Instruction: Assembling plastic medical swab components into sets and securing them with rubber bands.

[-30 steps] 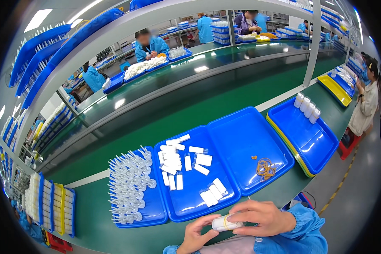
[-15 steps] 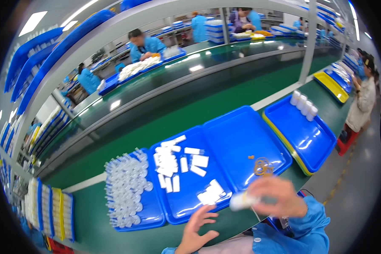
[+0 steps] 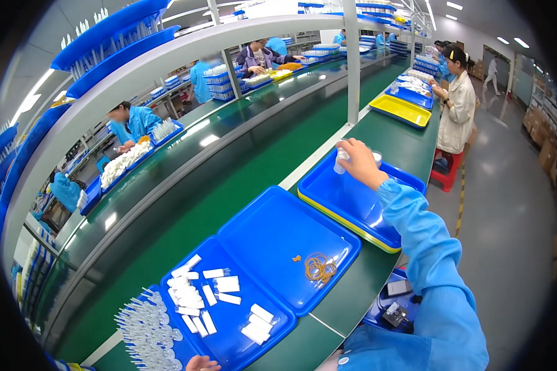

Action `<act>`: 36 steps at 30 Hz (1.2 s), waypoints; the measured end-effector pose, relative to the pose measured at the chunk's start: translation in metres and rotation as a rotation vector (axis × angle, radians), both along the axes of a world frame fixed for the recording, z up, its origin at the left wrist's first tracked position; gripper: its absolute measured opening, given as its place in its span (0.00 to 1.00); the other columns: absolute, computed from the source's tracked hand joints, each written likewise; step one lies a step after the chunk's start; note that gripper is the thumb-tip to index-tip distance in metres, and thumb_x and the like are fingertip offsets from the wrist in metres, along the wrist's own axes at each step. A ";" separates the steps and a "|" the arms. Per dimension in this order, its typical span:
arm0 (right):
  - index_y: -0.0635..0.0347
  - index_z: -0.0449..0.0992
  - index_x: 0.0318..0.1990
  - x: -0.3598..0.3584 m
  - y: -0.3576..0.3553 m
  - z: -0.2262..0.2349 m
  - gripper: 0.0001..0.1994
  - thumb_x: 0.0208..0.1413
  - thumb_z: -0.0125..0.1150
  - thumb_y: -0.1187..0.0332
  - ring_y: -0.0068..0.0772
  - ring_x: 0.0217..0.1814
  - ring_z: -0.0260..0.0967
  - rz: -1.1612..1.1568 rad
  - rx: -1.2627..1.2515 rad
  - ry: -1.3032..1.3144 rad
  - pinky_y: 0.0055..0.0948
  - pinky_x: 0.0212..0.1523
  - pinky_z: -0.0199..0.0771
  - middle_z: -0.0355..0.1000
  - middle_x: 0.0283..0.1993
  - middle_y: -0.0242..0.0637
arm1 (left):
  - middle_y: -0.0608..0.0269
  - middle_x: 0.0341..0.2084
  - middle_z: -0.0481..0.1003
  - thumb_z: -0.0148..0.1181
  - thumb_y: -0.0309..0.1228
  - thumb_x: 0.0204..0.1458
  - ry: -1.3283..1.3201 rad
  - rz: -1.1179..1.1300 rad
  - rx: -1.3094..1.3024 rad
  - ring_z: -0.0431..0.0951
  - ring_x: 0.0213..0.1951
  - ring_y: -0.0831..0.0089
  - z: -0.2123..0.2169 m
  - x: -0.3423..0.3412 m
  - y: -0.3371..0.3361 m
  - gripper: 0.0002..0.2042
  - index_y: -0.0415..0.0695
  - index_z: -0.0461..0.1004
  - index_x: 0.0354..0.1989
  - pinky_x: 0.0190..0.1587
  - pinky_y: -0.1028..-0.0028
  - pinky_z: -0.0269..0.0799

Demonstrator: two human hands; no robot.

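At the far end of the stacked blue tray (image 3: 387,234), my right hand (image 3: 360,162) is reached out, fingers closed round a small white bottle (image 3: 340,162). Another white bottle (image 3: 377,158) shows just past the hand; the rest of the row is hidden behind it. Only part of my left hand (image 3: 203,363) comes into view at the lower edge, fingers loosely spread and nothing seen in them. It is nearest to the blue tray of white rectangular pieces (image 3: 255,325) and the clear plastic parts with thin stems (image 3: 148,334).
Brown rubber bands (image 3: 320,268) lie in the middle blue tray (image 3: 260,226). Beyond the trays runs a green conveyor belt (image 3: 216,195). A grey post (image 3: 353,74) rises near my right hand. Farther along are a yellow tray (image 3: 401,111) and a seated co-worker (image 3: 457,111).
My right hand has carried the white bottle from near my body to the far tray on the right. The view has turned right, and my left hand now sits at the lower edge.
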State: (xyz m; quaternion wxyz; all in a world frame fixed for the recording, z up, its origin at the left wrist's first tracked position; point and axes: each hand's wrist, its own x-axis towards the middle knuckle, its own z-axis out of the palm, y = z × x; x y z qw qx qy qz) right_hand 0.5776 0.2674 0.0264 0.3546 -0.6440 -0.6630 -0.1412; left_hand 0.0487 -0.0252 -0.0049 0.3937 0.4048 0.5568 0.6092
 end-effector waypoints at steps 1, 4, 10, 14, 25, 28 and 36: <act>0.53 0.74 0.40 0.003 0.013 -0.002 0.14 0.44 0.64 0.68 0.44 0.47 0.65 -0.031 0.034 -0.051 0.40 0.47 0.66 0.68 0.41 0.39 | 0.57 0.42 0.72 0.52 0.27 0.58 0.002 0.001 0.000 0.73 0.41 0.70 0.000 -0.001 0.000 0.15 0.36 0.68 0.53 0.43 0.72 0.72; 0.53 0.74 0.39 0.010 0.042 -0.010 0.14 0.42 0.66 0.65 0.41 0.51 0.64 -0.086 0.050 -0.156 0.40 0.52 0.61 0.70 0.42 0.35 | 0.58 0.41 0.73 0.53 0.28 0.58 0.004 0.027 -0.024 0.74 0.40 0.71 0.002 -0.003 0.000 0.15 0.36 0.68 0.53 0.43 0.73 0.72; 0.50 0.75 0.38 0.024 0.065 -0.019 0.15 0.39 0.67 0.64 0.40 0.52 0.63 -0.131 0.000 -0.246 0.43 0.54 0.59 0.70 0.40 0.33 | 0.61 0.40 0.74 0.55 0.29 0.58 0.009 0.078 -0.090 0.74 0.38 0.74 0.005 -0.008 -0.001 0.15 0.38 0.70 0.53 0.41 0.77 0.71; 0.50 0.76 0.37 0.032 0.066 -0.020 0.15 0.38 0.68 0.62 0.40 0.53 0.62 -0.157 -0.033 -0.189 0.44 0.55 0.58 0.69 0.40 0.33 | 0.61 0.39 0.75 0.56 0.30 0.59 0.015 0.082 -0.093 0.75 0.37 0.75 0.004 -0.012 0.003 0.14 0.38 0.71 0.51 0.40 0.77 0.71; 0.51 0.78 0.39 0.030 0.065 -0.023 0.16 0.40 0.68 0.61 0.41 0.54 0.61 -0.212 -0.053 -0.117 0.45 0.56 0.57 0.68 0.44 0.36 | 0.60 0.37 0.74 0.56 0.29 0.59 0.011 0.071 -0.051 0.75 0.36 0.73 0.001 -0.016 0.003 0.12 0.38 0.72 0.48 0.41 0.76 0.74; 0.50 0.78 0.41 0.032 0.063 -0.025 0.17 0.40 0.68 0.60 0.41 0.55 0.61 -0.220 -0.039 -0.110 0.45 0.56 0.57 0.68 0.43 0.35 | 0.61 0.37 0.74 0.56 0.30 0.59 -0.002 0.084 -0.087 0.75 0.36 0.74 0.006 -0.013 0.002 0.12 0.38 0.72 0.48 0.41 0.76 0.74; 0.52 0.76 0.40 -0.051 0.043 0.008 0.13 0.44 0.66 0.66 0.40 0.48 0.66 0.098 0.149 0.060 0.41 0.48 0.64 0.69 0.39 0.35 | 0.56 0.40 0.75 0.63 0.30 0.52 0.044 0.095 -0.021 0.75 0.42 0.69 -0.032 -0.065 -0.006 0.19 0.36 0.69 0.52 0.47 0.71 0.71</act>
